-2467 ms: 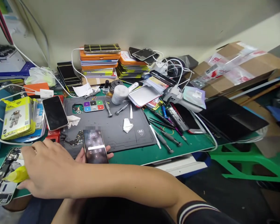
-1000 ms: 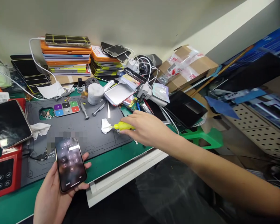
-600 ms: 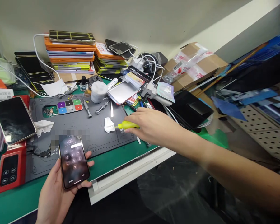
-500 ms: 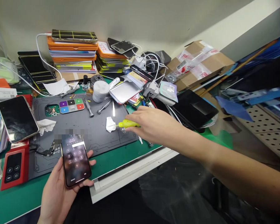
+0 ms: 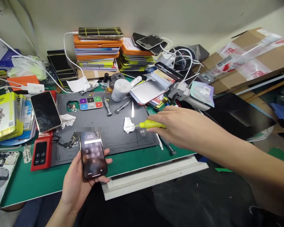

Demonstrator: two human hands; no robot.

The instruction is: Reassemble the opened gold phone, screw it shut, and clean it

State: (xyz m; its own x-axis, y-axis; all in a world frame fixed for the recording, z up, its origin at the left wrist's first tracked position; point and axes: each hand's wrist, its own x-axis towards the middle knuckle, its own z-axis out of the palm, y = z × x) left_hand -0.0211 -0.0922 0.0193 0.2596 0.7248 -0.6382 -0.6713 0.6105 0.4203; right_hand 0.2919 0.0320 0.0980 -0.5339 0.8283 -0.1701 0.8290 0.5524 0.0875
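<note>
My left hand (image 5: 77, 179) grips a dark smartphone (image 5: 93, 155) with a lit keypad screen, held face up over the front edge of the green bench. My right hand (image 5: 180, 126) reaches across the bench, fingers closed around a small yellow squeeze bottle (image 5: 150, 124). The bottle's thin tip points left at a crumpled white wipe (image 5: 128, 125) lying on the grey work mat (image 5: 109, 126).
On the mat lie a coloured screw tray (image 5: 91, 103), screwdrivers (image 5: 107, 106) and a white round tub (image 5: 120, 90). A second phone (image 5: 45, 111) and a red device (image 5: 40, 152) sit at left. Stacked orange boxes (image 5: 97, 53), cables and a cardboard box (image 5: 251, 63) crowd the back.
My right hand carried the yellow bottle from the far left across to the right of the mat. My left hand lifted the phone off the mat. The view has swung back leftward.
</note>
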